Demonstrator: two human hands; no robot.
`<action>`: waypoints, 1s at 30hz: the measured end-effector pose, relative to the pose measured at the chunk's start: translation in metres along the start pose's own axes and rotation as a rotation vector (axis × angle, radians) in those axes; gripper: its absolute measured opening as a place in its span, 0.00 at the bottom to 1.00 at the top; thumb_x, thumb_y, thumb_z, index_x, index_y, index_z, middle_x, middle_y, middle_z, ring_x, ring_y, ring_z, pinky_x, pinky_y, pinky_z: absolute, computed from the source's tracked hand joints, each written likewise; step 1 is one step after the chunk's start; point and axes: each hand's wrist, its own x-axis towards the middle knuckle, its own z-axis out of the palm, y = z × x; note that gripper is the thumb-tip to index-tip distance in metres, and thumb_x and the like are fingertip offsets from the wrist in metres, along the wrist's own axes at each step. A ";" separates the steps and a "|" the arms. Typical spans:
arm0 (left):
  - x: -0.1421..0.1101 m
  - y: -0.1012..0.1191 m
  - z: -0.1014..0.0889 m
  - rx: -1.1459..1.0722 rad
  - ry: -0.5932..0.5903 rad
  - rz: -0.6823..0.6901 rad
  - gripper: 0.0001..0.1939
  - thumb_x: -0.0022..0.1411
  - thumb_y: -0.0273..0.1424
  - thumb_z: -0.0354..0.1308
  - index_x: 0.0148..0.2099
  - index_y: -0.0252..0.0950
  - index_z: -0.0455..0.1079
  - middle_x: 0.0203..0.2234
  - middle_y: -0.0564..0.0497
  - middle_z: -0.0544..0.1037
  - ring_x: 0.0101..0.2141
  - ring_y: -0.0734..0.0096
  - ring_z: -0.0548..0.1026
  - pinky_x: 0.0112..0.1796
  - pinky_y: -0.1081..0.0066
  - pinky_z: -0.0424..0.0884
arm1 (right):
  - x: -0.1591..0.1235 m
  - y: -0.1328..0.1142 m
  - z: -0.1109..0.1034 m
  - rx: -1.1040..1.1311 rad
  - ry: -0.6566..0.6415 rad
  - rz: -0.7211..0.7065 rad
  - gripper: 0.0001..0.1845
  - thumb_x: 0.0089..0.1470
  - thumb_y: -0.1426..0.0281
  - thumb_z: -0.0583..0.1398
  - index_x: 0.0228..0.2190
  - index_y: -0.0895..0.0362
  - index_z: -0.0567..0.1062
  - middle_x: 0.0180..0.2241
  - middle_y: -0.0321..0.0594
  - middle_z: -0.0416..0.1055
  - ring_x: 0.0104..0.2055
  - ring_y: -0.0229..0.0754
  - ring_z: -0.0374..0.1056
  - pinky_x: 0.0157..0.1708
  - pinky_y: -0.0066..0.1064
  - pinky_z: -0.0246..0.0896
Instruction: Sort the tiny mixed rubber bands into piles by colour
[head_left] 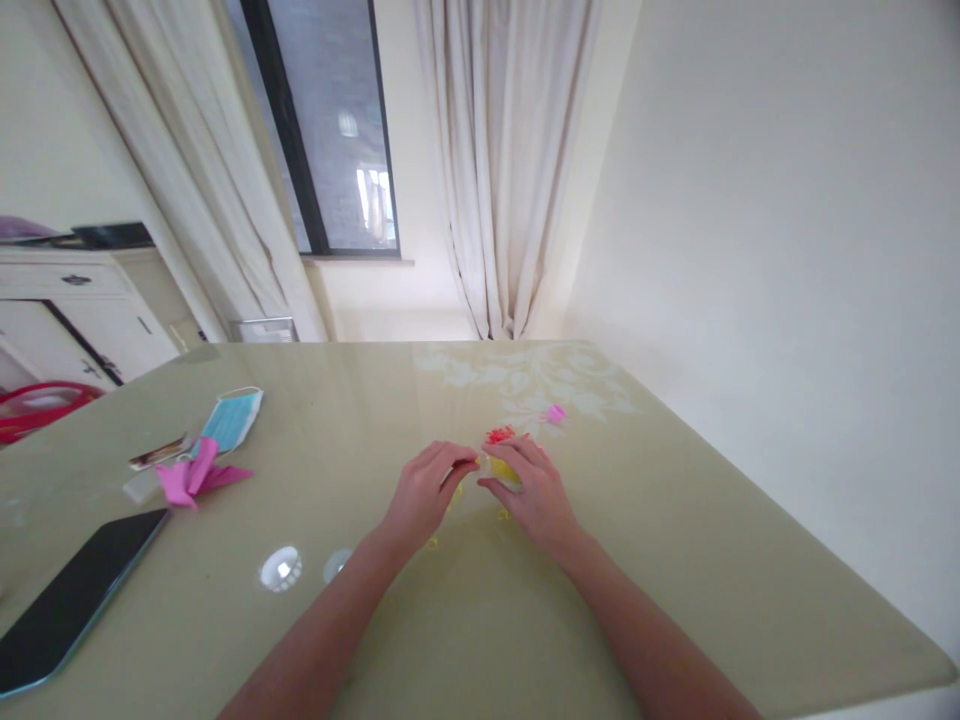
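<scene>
Over the middle of the table, my left hand (421,495) and my right hand (538,497) meet at a small clear packet (502,468) with yellow bits in it. My right hand's thumb and fingers are closed around the packet. At its left end, the thumb and fingertips of my left hand are pinched together on the clear edge. Small yellow loops (504,515) lie on the table just below the hands. Right behind the fingers sits a cluster of small red pieces (500,434), partly hidden by my right hand.
A small pink object (556,413) lies beyond my right hand. To the left are a folded pink paper shape (196,476), a blue face mask (234,420) and a dark phone-like slab (75,595). A wall runs along the table's right side (750,490).
</scene>
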 end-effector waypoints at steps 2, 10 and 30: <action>-0.003 0.000 0.001 0.025 0.030 0.038 0.04 0.72 0.31 0.59 0.45 0.39 0.74 0.34 0.51 0.82 0.36 0.70 0.80 0.39 0.70 0.77 | 0.000 -0.001 0.000 0.002 -0.006 -0.004 0.22 0.56 0.69 0.71 0.52 0.49 0.78 0.50 0.45 0.78 0.53 0.54 0.73 0.54 0.48 0.70; -0.002 0.008 -0.013 0.119 -0.044 0.294 0.14 0.75 0.25 0.50 0.58 0.36 0.71 0.44 0.45 0.84 0.45 0.67 0.82 0.47 0.69 0.79 | 0.002 -0.002 -0.004 0.037 0.023 -0.013 0.21 0.56 0.70 0.71 0.52 0.51 0.78 0.49 0.45 0.79 0.53 0.52 0.74 0.54 0.46 0.70; -0.006 0.004 -0.006 0.008 0.031 0.191 0.13 0.74 0.24 0.53 0.54 0.39 0.75 0.45 0.47 0.82 0.46 0.71 0.81 0.49 0.71 0.79 | 0.004 -0.002 -0.004 0.098 0.023 0.052 0.23 0.54 0.69 0.72 0.51 0.50 0.79 0.50 0.43 0.79 0.54 0.52 0.74 0.57 0.46 0.68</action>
